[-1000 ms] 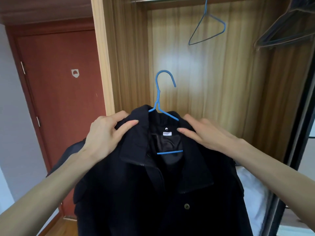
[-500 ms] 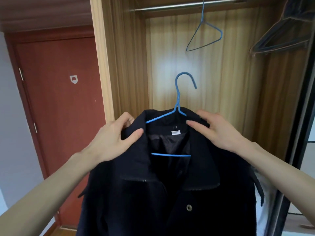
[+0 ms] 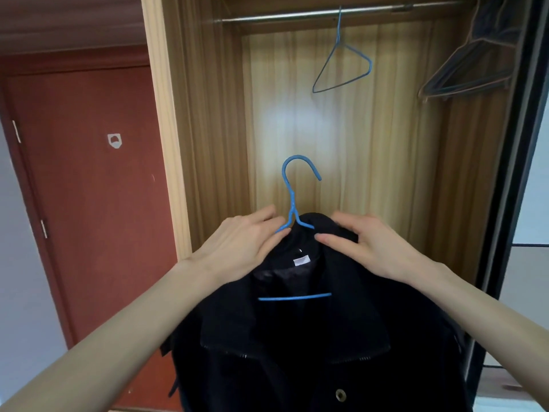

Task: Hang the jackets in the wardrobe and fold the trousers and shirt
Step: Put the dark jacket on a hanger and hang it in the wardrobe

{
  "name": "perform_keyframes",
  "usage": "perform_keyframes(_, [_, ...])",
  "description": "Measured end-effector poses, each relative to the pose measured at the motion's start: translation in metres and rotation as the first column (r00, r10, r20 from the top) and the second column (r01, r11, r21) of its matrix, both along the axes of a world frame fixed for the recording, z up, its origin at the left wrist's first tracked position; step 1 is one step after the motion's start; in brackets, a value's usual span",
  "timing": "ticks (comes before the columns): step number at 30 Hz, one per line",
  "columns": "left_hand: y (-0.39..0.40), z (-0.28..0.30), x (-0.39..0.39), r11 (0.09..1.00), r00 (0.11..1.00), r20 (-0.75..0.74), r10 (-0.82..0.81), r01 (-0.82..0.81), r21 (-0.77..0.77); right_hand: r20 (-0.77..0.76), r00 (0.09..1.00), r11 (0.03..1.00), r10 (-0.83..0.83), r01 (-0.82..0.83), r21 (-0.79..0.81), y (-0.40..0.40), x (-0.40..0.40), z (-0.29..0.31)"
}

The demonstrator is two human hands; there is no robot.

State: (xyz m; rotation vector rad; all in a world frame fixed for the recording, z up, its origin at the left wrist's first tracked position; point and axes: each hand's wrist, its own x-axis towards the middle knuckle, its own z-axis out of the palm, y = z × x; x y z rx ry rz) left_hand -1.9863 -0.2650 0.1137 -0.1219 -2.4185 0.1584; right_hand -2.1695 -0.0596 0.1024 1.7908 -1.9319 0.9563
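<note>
A dark navy jacket (image 3: 297, 346) sits on a blue wire hanger (image 3: 292, 200), held up in front of the open wardrobe. My left hand (image 3: 237, 248) grips the jacket's left shoulder and the hanger's arm close to the neck. My right hand (image 3: 365, 248) grips the collar and right shoulder just beside the hanger's neck. The hanger's hook points up, well below the metal rail (image 3: 326, 14). A white label shows inside the collar.
On the rail hangs an empty blue wire hanger (image 3: 341, 66), and several dark hangers (image 3: 469, 72) crowd the right end. The wardrobe's wooden side panel (image 3: 166, 144) stands at the left, a red door (image 3: 89, 188) beyond it. A dark sliding-door frame (image 3: 511, 203) borders the right.
Both hands have slid inward along the shoulders toward the hanger's neck. The jacket and hanger rose and shifted right, and the view tilted up so the rail shows.
</note>
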Motion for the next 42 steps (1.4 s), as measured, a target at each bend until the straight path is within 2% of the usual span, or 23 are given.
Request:
perform_keyframes(2, [0.002,-0.001,0.000,1.000,1.000,-0.012,-0.013,0.013,0.009,-0.069,0.995,0.998,-0.066,0.066,-0.004,0.009,-0.003,0.000])
perform_keyframes(4, [-0.001,0.002,-0.001,0.997,0.999,-0.045,-0.022,0.025,0.079,-0.225,0.954,0.979,-0.200,0.202,-0.014,0.018,-0.008,0.001])
perform_keyframes(6, [-0.003,0.008,-0.002,0.991,0.999,-0.037,-0.017,0.021,0.134,-0.295,0.919,0.962,-0.263,0.271,-0.011,0.024,-0.011,0.002])
perform_keyframes(10, [0.005,0.016,-0.008,0.970,0.996,-0.045,-0.071,0.080,0.229,-0.354,0.892,0.959,-0.283,0.267,-0.094,0.027,-0.012,0.002])
perform_keyframes(13, [0.009,0.018,-0.011,0.971,0.997,-0.024,-0.076,0.080,0.225,-0.365,0.898,0.969,-0.246,0.217,-0.120,0.022,-0.008,-0.004])
perform_keyframes(15, [0.011,0.017,-0.011,0.970,0.997,-0.025,-0.074,0.077,0.231,-0.333,0.922,0.979,-0.198,0.170,-0.110,0.017,-0.009,-0.009])
perform_keyframes(18, [0.012,0.013,-0.008,0.966,0.995,-0.087,-0.048,0.069,0.248,-0.154,0.984,0.991,-0.086,0.068,-0.116,0.017,-0.016,-0.012])
perform_keyframes(20, [0.012,0.014,-0.006,0.968,0.993,-0.104,-0.053,0.077,0.239,-0.101,0.993,0.994,-0.058,0.048,-0.094,0.019,-0.020,-0.012])
perform_keyframes(21, [0.012,0.016,-0.007,0.959,0.994,-0.082,-0.075,0.095,0.267,-0.095,0.994,0.997,-0.057,0.051,-0.063,0.019,-0.021,-0.012])
perform_keyframes(23, [0.014,0.019,-0.007,0.894,0.988,-0.020,-0.152,0.146,0.423,-0.120,0.989,0.996,-0.089,0.091,0.011,0.022,-0.024,-0.008])
perform_keyframes(25, [0.018,0.021,-0.008,0.841,0.980,0.006,-0.199,0.167,0.515,-0.188,0.968,0.984,-0.168,0.175,0.023,0.026,-0.026,-0.002])
perform_keyframes(27, [0.023,0.023,-0.010,0.832,0.981,0.007,-0.193,0.160,0.531,-0.215,0.955,0.978,-0.204,0.206,-0.012,0.024,-0.025,0.002])
perform_keyframes(29, [0.026,0.026,-0.013,0.832,0.983,0.004,-0.186,0.155,0.532,-0.189,0.968,0.986,-0.164,0.165,-0.008,0.017,-0.017,0.003])
perform_keyframes(32, [0.029,0.026,-0.016,0.827,0.984,0.026,-0.177,0.135,0.546,-0.107,0.989,0.994,-0.098,0.093,-0.049,0.005,-0.010,-0.005])
perform_keyframes(36, [0.031,0.022,-0.014,0.825,0.982,0.070,-0.178,0.111,0.554,-0.012,0.995,0.992,-0.095,0.094,-0.090,0.006,-0.015,-0.007])
perform_keyframes(42, [0.043,0.027,-0.010,0.731,0.947,0.134,-0.291,0.130,0.670,-0.013,0.993,0.988,-0.121,0.119,-0.093,0.005,-0.025,-0.002])
